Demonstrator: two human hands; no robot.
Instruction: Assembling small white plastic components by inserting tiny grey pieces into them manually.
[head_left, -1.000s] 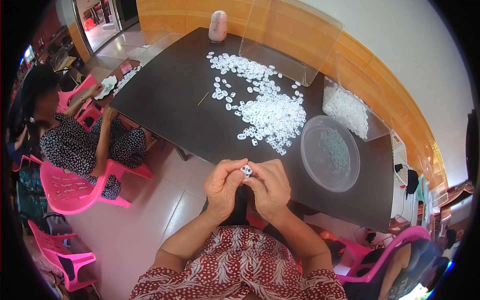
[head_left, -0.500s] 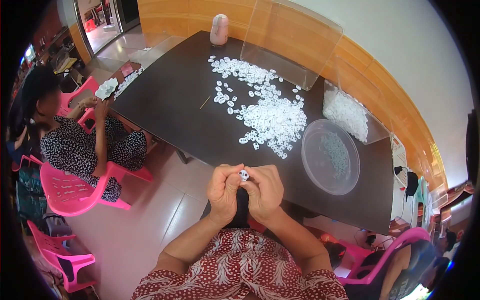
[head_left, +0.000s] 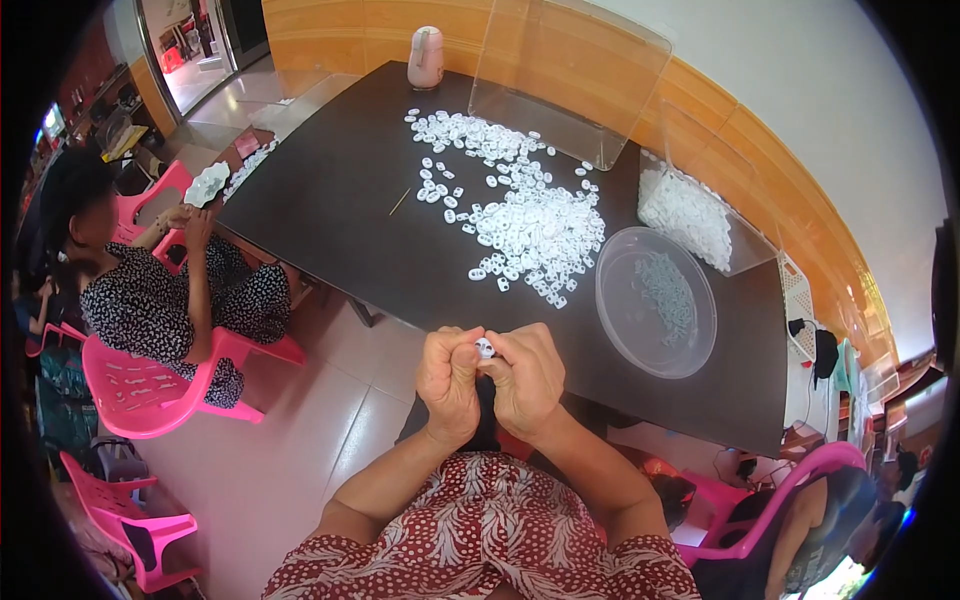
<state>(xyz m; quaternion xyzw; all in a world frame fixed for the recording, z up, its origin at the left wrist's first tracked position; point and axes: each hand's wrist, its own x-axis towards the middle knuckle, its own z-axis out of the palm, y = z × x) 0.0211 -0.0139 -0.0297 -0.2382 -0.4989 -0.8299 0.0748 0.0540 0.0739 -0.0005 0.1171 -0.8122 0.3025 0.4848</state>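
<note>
hands barely shifted since a second ago, just dropped a touch closer to the body. left hand (head_left: 450,385) and right hand (head_left: 527,380) both pinch one small white piece (head_left: 485,348) between fingertips, likely for leverage, short of the dark table (head_left: 330,200).

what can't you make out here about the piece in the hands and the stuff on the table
- Small white piece, head view: mostly covered by the left hand and right hand; its shape is unreadable.
- Pile of white pieces: too small to tell single shapes.
- Contents of the round clear bowl: pale, blurred through the plastic.
- Clear box by the wall: its far side bends into the fisheye rim.
</note>
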